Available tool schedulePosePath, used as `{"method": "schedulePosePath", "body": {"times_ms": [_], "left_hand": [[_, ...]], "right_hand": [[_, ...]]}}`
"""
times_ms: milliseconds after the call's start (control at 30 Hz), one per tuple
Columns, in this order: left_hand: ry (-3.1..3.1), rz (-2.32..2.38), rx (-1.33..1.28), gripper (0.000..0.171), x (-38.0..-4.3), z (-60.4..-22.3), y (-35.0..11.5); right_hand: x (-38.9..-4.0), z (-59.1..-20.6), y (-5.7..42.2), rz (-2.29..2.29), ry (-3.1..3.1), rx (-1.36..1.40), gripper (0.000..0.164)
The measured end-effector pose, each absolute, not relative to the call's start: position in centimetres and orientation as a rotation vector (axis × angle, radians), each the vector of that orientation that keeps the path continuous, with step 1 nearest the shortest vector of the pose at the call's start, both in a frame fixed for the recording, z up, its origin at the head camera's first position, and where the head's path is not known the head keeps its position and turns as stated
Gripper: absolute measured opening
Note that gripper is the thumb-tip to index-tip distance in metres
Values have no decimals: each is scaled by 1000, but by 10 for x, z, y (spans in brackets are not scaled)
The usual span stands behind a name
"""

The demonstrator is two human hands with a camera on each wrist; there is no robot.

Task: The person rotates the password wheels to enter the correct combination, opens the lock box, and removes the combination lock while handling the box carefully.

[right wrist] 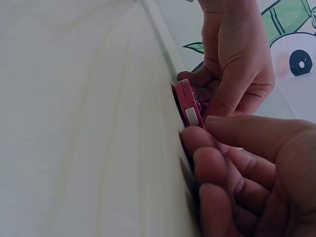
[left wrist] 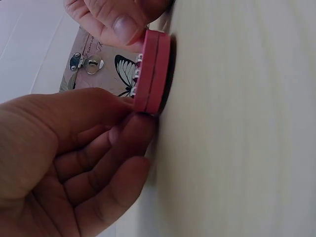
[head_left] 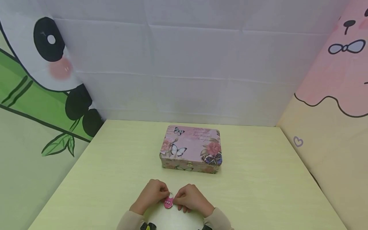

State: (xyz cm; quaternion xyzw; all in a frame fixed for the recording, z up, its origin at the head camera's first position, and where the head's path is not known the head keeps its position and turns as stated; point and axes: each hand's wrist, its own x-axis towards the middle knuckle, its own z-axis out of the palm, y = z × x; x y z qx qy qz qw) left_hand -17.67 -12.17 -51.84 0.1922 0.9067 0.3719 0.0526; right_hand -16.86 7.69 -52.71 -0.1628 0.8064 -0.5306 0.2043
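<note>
A small pink combination padlock (head_left: 168, 203) lies on the table between the two hands, its silver shackle pointing away from the person. The left hand (head_left: 153, 193) pinches its left side near the shackle with thumb and forefinger. From the other side, the right hand (head_left: 192, 198) pinches the padlock's right edge, its other fingers loosely curled by the tabletop. Number dials show along the padlock (left wrist: 152, 71) in the left wrist view. A silver button (right wrist: 192, 116) on the padlock's side faces the right hand in the right wrist view.
Beyond the hands stands a closed pink tin box (head_left: 191, 145) with butterflies and roses. A small metal clasp (left wrist: 91, 64) is on its front. Printed cloth walls (head_left: 184, 64) enclose the pale wooden table (head_left: 258, 179) at the back and sides.
</note>
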Motion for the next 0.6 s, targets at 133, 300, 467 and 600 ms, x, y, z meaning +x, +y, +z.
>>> {"method": "schedulePosePath", "body": {"times_ms": [133, 300, 467, 600], "left_hand": [[2795, 1100, 583, 16, -176, -518, -121], [2845, 1043, 583, 16, -176, -518, -118], [2845, 1032, 548, 17, -176, -518, -116], [2853, 1021, 529, 17, -176, -519, -116]], "right_hand": [[-169, -527, 77, -1470, 2257, -454, 14], [-169, -528, 77, -1459, 2263, -463, 14], [-170, -528, 78, -1463, 2261, -470, 14], [-170, -529, 78, -1465, 2254, -470, 14]]}}
